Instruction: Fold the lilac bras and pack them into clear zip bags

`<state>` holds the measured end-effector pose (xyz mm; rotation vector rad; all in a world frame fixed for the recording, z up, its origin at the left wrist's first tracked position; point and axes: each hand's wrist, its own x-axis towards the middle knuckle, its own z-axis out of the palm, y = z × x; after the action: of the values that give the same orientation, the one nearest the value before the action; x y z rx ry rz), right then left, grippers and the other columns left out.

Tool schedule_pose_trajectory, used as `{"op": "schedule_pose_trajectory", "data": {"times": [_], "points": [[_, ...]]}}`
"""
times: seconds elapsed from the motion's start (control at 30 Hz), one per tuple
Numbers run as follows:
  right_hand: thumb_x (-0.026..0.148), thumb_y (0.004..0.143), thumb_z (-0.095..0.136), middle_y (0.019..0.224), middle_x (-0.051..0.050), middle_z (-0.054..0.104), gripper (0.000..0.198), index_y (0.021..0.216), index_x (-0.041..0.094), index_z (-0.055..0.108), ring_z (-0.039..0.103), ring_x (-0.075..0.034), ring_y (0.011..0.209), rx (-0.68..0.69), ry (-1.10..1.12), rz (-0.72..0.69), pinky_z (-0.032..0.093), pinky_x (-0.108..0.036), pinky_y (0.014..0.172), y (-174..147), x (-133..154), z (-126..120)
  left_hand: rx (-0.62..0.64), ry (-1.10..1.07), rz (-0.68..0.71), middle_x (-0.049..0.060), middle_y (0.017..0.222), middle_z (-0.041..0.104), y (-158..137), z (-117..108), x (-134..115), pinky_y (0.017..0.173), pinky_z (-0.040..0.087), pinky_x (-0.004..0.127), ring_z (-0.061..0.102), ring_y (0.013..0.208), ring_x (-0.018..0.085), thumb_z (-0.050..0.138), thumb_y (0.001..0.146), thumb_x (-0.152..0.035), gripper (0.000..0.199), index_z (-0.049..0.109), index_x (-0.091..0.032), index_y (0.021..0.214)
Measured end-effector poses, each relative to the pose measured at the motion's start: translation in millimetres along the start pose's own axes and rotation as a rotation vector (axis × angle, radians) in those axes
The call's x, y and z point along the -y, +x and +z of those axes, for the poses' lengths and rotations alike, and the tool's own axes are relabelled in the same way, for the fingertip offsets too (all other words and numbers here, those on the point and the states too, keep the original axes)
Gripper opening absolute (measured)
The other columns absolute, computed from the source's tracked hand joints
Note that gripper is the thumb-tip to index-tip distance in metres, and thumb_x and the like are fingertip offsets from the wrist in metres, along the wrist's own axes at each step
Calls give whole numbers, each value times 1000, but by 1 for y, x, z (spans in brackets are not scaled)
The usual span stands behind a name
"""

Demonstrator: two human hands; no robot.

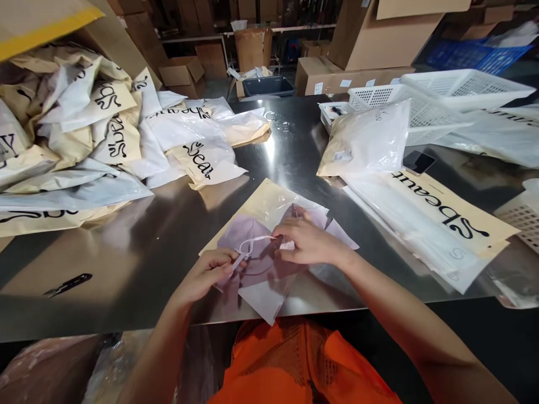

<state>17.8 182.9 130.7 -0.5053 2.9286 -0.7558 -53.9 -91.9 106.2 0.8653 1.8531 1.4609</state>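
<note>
A thin lavender garment with straps (257, 259), which looks like a bra, lies over a cream and clear plastic bag (269, 199) near the table's front edge. My left hand (213, 270) is closed in a pinch on one of its narrow straps. From there a pale loop of strap or cord (252, 240) runs across to my right hand (301, 238). That hand rests on the garment's right part with its fingers bent and pinched on the fabric. A small white tag (287, 245) shows under the right fingers; the fingertips partly cover what they grip.
Filled printed bags (113, 120) are heaped at the left, and more lie at the back. Thread snips (69, 284) lie at the front left. At the right are a full bag (366, 140), flat printed bags (438, 213), a phone (418, 162) and white baskets (467, 90).
</note>
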Motion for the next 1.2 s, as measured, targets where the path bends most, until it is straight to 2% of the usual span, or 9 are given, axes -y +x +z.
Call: {"op": "schedule_pose_trajectory", "data": {"times": [0.13, 0.27, 0.4, 0.53, 0.67, 0.8, 0.93, 1.07, 1.2], "points": [[49, 89, 60, 94, -8, 64, 36, 109, 20, 65, 60, -25, 92, -67, -94, -33, 31, -51, 105, 14, 25, 20, -134, 207, 8, 5, 72, 67, -7, 21, 1, 61, 41, 29, 60, 66, 18, 54, 88, -38, 44, 52, -19, 48], [39, 90, 62, 124, -13, 54, 36, 120, 20, 62, 50, -28, 119, -99, -102, -122, 29, -49, 106, 26, 35, 33, -248, 235, 62, 4, 61, 63, -17, 31, 7, 57, 42, 28, 64, 66, 19, 54, 83, -27, 46, 35, -20, 42], [25, 85, 63, 108, -10, 54, 25, 109, 22, 67, 52, -24, 102, -17, -104, -152, 33, -45, 96, 32, 39, 36, -293, 210, 108, 2, 62, 66, -26, 34, 10, 57, 42, 26, 67, 70, 19, 52, 76, -16, 40, 27, -21, 45], [19, 88, 58, 102, -7, 54, 11, 82, 17, 67, 52, -19, 93, 5, -31, -221, 36, -39, 90, 32, 37, 34, -330, 80, 7, 2, 75, 72, -31, 37, 12, 57, 42, 24, 62, 63, 15, 57, 70, -13, 18, 43, -21, 63], [11, 89, 55, 89, -2, 55, 11, 82, 15, 62, 53, -13, 80, 5, 247, -209, 38, -25, 69, 26, 34, 29, -380, -81, -120, 2, 77, 72, -32, 42, 18, 54, 39, 21, 57, 56, 12, 69, 77, -26, 18, 55, -20, 87], [13, 89, 58, 79, 0, 57, 7, 86, 16, 64, 54, -13, 76, -68, 368, -248, 38, -24, 67, 18, 36, 26, -474, -117, -179, 2, 73, 72, -30, 48, 25, 51, 35, 20, 53, 52, 11, 71, 81, -43, 29, 61, -20, 96], [12, 83, 62, 91, -1, 59, 15, 96, 19, 67, 57, -13, 77, -29, 290, -191, 40, -24, 68, 12, 32, 18, -408, -115, -188, 1, 74, 72, -31, 49, 20, 43, 27, 20, 39, 42, 6, 68, 82, -44, 37, 66, -20, 110], [-4, 75, 55, 104, -6, 58, 43, 109, 19, 68, 59, -18, 91, -53, -16, -114, 44, -28, 76, 10, 14, 2, -283, 43, -183, 5, 90, 74, -34, 41, 4, 55, 42, 20, 58, 62, 12, 63, 86, -40, 29, 74, -22, 105], [16, 87, 65, 103, -7, 62, 15, 100, 20, 71, 59, -22, 99, -140, -127, -81, 43, -35, 88, 6, -4, -10, -216, 98, -155, 3, 86, 71, -36, 29, -6, 63, 44, 20, 60, 72, 14, 59, 88, -40, 29, 74, -24, 108]]}}
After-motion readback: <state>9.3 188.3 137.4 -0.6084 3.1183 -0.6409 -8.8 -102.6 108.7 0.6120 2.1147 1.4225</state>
